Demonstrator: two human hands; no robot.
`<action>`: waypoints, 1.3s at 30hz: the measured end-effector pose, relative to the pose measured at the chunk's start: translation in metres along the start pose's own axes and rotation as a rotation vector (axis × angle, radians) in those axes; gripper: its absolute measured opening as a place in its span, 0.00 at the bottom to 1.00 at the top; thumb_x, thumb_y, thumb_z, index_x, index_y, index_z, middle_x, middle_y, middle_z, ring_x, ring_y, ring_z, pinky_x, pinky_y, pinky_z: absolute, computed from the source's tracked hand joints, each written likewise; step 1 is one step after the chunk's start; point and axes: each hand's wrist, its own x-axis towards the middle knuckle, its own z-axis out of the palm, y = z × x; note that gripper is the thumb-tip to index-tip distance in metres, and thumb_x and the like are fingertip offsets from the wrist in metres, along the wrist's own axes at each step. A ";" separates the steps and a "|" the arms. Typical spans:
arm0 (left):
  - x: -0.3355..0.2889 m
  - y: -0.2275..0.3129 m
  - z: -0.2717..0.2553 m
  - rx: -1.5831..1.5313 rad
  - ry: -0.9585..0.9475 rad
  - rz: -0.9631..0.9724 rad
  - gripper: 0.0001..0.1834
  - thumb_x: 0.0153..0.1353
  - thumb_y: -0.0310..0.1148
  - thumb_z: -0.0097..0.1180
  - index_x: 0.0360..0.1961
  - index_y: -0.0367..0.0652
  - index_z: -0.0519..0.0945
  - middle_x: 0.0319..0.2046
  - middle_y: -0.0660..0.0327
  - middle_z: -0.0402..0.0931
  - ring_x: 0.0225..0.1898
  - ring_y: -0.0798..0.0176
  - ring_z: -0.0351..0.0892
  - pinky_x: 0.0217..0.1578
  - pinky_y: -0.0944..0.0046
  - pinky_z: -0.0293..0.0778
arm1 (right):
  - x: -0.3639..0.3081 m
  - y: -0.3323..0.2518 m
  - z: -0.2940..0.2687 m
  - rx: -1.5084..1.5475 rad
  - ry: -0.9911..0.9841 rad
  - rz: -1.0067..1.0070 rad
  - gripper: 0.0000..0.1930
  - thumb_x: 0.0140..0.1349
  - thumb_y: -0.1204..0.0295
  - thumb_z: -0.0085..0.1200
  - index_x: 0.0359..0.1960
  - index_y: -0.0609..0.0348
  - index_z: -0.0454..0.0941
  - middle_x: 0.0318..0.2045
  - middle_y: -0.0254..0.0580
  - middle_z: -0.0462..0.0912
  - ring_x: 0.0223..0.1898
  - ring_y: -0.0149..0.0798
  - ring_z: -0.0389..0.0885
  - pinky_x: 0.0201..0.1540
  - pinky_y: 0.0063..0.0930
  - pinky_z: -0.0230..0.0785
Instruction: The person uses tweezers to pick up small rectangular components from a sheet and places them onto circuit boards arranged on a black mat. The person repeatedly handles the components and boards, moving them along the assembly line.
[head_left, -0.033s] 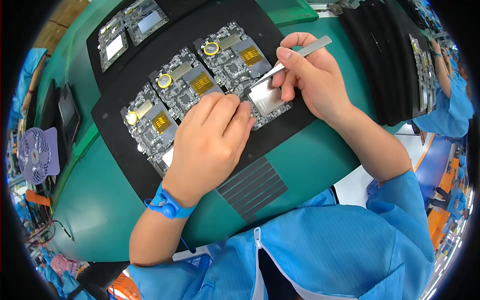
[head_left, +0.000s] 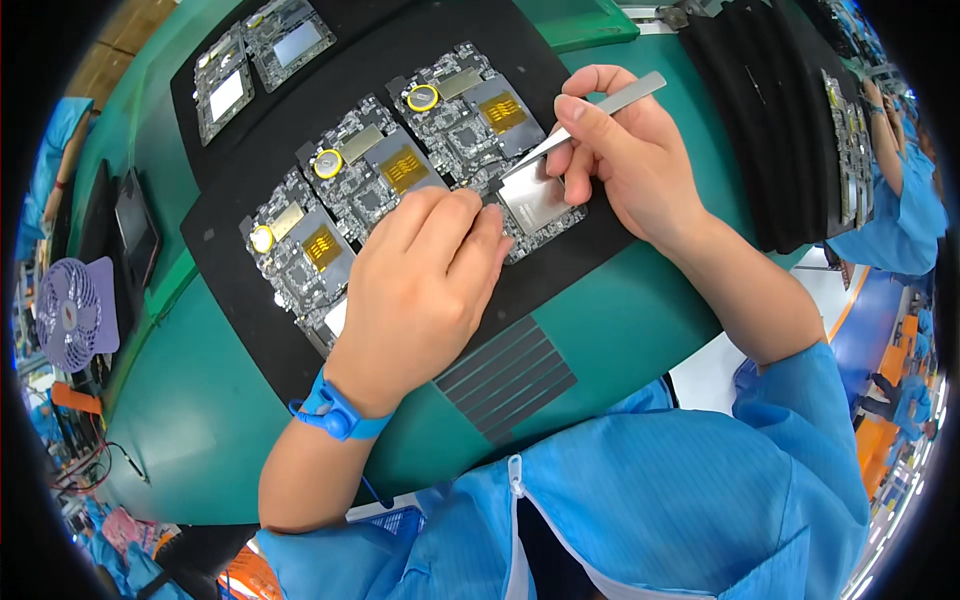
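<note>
My right hand [head_left: 640,150] holds a pair of metal tweezers [head_left: 625,97] between thumb and fingers. Their tips touch down near the upper left corner of a silver metal plate [head_left: 535,203] on a circuit board [head_left: 540,238]. At that board's left edge, my left hand [head_left: 425,275] is curled with its fingers together; the fingertips are partly hidden, and I cannot make out what they pinch. Beyond my hands lie three board sections, each with a round yellow-rimmed coin cell [head_left: 423,97] and an amber-taped dark patch [head_left: 502,112].
The boards rest on a black mat [head_left: 235,290] over a green table [head_left: 215,400]. Dark strips [head_left: 508,380] lie near the front edge. More boards [head_left: 290,45] sit far left. A black cloth-like stack [head_left: 745,120] is right; a purple fan [head_left: 68,310] stands left.
</note>
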 end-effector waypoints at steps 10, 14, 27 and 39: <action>0.000 -0.006 0.003 0.029 0.008 0.047 0.14 0.45 0.27 0.63 0.34 0.33 0.79 0.35 0.57 0.75 0.37 0.57 0.76 0.34 0.61 0.74 | 0.003 0.001 0.001 -0.056 0.017 -0.021 0.13 0.66 0.68 0.50 0.44 0.64 0.65 0.20 0.42 0.78 0.15 0.27 0.76 0.18 0.16 0.66; -0.001 -0.006 0.003 0.024 0.008 0.043 0.14 0.45 0.27 0.63 0.34 0.33 0.79 0.35 0.56 0.75 0.38 0.57 0.76 0.34 0.61 0.74 | 0.004 0.003 0.001 -0.051 0.014 -0.028 0.13 0.66 0.68 0.50 0.44 0.64 0.64 0.20 0.42 0.78 0.15 0.26 0.76 0.18 0.16 0.66; 0.006 0.002 0.001 -0.039 -0.084 -0.109 0.22 0.45 0.21 0.63 0.45 0.31 0.76 0.42 0.51 0.72 0.41 0.49 0.73 0.41 0.56 0.72 | 0.001 0.000 0.002 -0.088 0.024 0.003 0.12 0.67 0.69 0.49 0.45 0.63 0.64 0.21 0.39 0.78 0.15 0.24 0.75 0.18 0.15 0.66; -0.002 0.012 0.005 0.148 -0.116 -0.038 0.22 0.45 0.23 0.61 0.45 0.27 0.76 0.44 0.49 0.72 0.43 0.49 0.73 0.43 0.56 0.73 | -0.016 0.012 0.011 -0.228 0.086 -0.441 0.10 0.65 0.77 0.49 0.43 0.64 0.62 0.24 0.36 0.76 0.21 0.20 0.74 0.20 0.12 0.66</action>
